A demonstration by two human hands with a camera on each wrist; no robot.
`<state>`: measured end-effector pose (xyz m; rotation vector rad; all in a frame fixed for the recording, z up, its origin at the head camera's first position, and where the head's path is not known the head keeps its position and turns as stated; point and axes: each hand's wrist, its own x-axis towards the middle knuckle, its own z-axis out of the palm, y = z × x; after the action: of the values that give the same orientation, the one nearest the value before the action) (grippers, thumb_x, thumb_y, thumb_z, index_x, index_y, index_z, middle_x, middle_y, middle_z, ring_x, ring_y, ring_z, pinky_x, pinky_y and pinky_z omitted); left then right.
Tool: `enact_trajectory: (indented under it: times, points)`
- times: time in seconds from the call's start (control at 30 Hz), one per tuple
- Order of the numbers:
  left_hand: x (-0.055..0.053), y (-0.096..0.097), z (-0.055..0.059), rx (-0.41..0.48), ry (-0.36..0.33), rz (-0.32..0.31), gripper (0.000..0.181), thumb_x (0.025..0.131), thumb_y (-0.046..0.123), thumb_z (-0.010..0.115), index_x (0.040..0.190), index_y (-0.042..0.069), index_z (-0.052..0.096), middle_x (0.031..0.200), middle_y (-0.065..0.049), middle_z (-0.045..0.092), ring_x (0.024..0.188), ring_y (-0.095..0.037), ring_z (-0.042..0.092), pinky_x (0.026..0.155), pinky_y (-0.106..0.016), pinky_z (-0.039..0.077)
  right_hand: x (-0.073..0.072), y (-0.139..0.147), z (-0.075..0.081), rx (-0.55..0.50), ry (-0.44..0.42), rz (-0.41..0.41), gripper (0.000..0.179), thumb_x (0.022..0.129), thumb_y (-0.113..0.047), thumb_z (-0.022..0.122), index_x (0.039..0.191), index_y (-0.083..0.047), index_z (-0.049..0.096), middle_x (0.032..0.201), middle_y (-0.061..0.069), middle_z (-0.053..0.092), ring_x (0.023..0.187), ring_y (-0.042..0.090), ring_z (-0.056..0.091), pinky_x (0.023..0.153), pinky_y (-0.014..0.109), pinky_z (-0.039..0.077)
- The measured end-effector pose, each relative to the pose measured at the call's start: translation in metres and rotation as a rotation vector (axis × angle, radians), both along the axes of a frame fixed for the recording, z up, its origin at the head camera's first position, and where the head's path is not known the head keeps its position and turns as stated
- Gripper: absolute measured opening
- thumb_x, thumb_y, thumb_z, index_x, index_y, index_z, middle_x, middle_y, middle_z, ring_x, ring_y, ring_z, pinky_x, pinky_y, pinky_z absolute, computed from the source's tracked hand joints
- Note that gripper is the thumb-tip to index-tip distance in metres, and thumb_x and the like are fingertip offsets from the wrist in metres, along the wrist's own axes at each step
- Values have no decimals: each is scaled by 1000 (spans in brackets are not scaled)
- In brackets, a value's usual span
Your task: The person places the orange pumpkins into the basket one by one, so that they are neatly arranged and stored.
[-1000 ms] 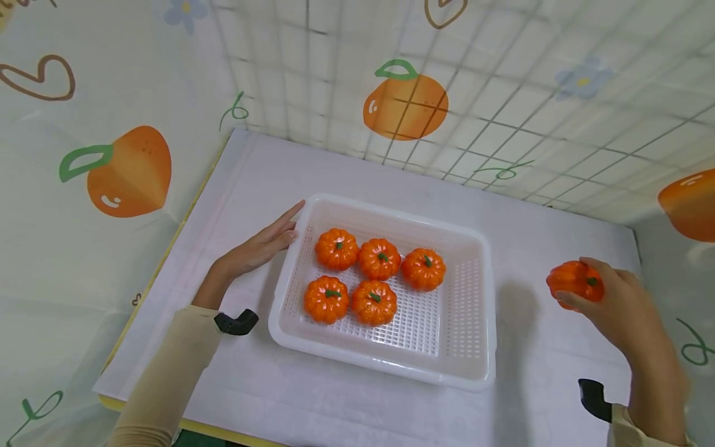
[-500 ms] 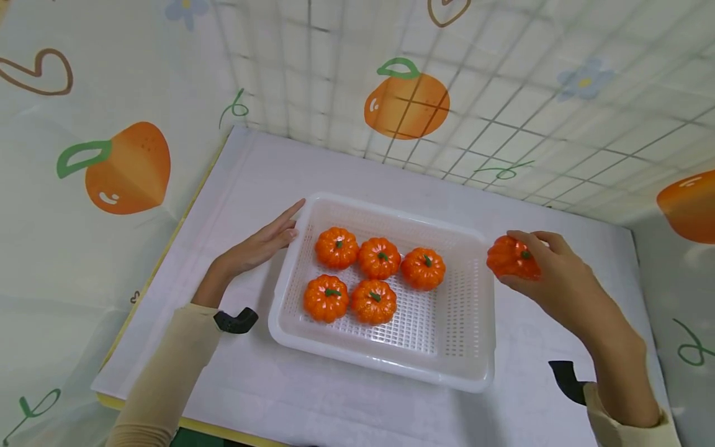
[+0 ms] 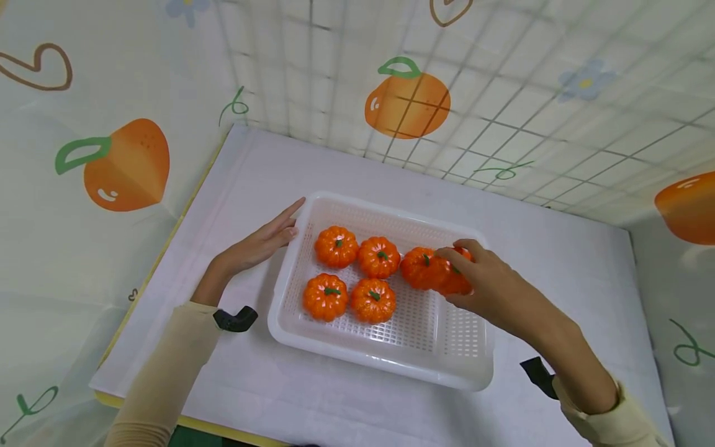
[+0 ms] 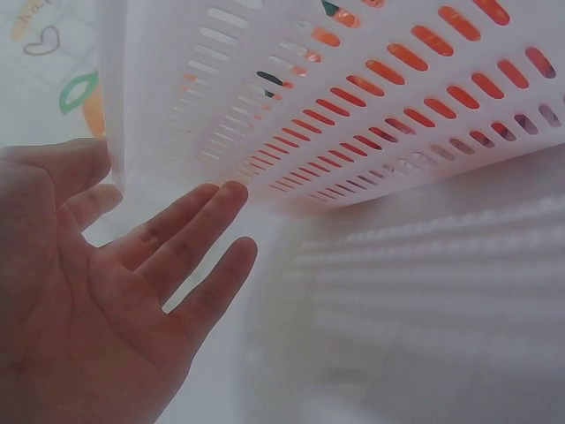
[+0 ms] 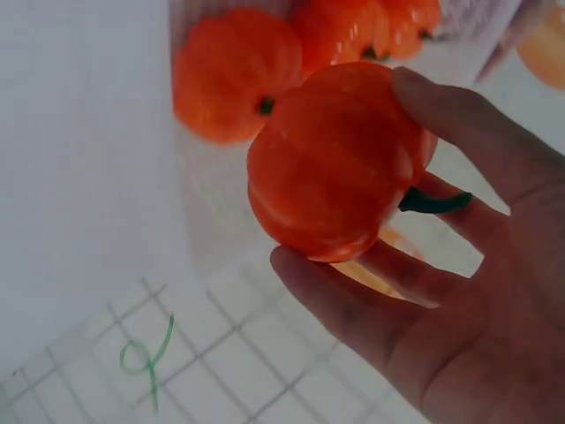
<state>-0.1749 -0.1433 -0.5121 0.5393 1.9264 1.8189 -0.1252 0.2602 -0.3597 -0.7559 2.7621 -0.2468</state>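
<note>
My right hand (image 3: 494, 288) holds a small orange pumpkin (image 5: 331, 163) with a green stem, gripped between thumb and fingers over the right part of a white perforated basket (image 3: 380, 363). In the head view the held pumpkin (image 3: 457, 280) overlaps a pumpkin (image 3: 416, 268) lying in the basket; whether they touch I cannot tell. Several more pumpkins (image 3: 378, 257) lie in two rows in the basket's left and middle. At the basket's left wall, my left hand (image 3: 259, 248) has its fingers extended near the rim. In the left wrist view this hand (image 4: 115, 291) holds nothing.
The basket stands on a table (image 3: 279, 385) covered in white cloth. Behind the table is a wire grid (image 3: 480, 124) against a patterned sheet. A printed sheet (image 3: 44, 261) hangs along the left side. The table's yellow edge (image 3: 223, 431) shows at the front left.
My right hand has carried the pumpkin leftward, from the table's right side to above the basket. The left hand has stayed at the basket's left wall.
</note>
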Motion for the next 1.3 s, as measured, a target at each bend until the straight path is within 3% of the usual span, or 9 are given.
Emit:
enact_trajectory:
  times: [0.23,0.53,0.7,0.87,1.07,1.3]
  points:
    - [-1,-1,-1,-3,0,-3,62,109,24,40,161,36,8,162,-8,23,141,-27,35,115,-50,29,3,-18,-17,-9,-45,109,63,79,-11,84,136,-18,57,126,11,51,103,32,55,77,41,58]
    - [-1,-1,-3,-13,1,1,62,109,25,40,160,37,8,163,-6,21,143,-26,33,116,-49,28,4,-31,-29,82,-140,159,62,76,-11,84,131,-23,58,120,10,48,97,30,51,63,27,50]
    - [-2,-2,-3,-5,1,-1,62,109,24,40,160,37,9,163,-6,21,143,-25,33,116,-49,28,5,-33,-37,80,-145,204,68,72,-8,87,133,-19,58,111,8,47,86,27,51,59,25,48]
    - [-2,-1,-2,-8,6,0,62,109,24,40,160,37,8,163,-7,19,144,-26,32,116,-49,28,5,-35,-44,113,-171,219,72,70,-11,91,134,-18,58,115,10,46,84,28,52,61,30,52]
    - [-1,-1,0,-9,7,0,62,109,24,41,161,35,8,163,-9,21,143,-28,32,116,-50,28,7,-38,-50,145,-132,256,76,69,-14,92,136,-12,57,123,17,50,81,31,57,64,38,56]
    - [-1,-2,-1,-17,-4,-1,61,109,25,40,160,38,8,162,-7,23,143,-26,34,116,-50,28,11,-46,-56,215,-40,297,76,66,-13,93,133,-11,56,118,17,53,69,28,54,55,33,54]
